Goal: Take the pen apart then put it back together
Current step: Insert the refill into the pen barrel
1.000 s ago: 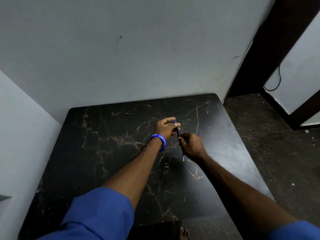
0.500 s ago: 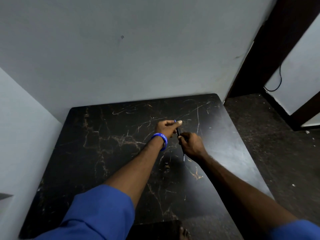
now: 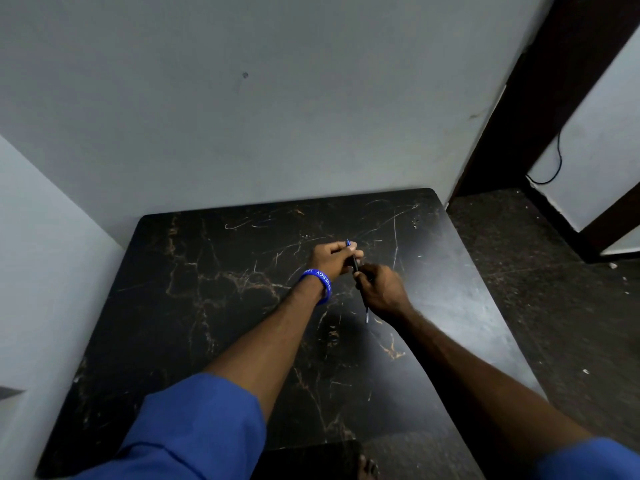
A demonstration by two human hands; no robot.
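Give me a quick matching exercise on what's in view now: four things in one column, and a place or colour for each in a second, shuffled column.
Things:
1. left hand
2. right hand
3. wristband
4. table

Descriptions:
A. black, with brown veins and pale scratches
B. blue, with white lettering, around the left wrist
C. pinches the far end of the pen, beside its blue tip
D. grips the near part of the pen, a thin end sticking out below it

Pairs: 1-C, 2-D, 3-B, 4-A
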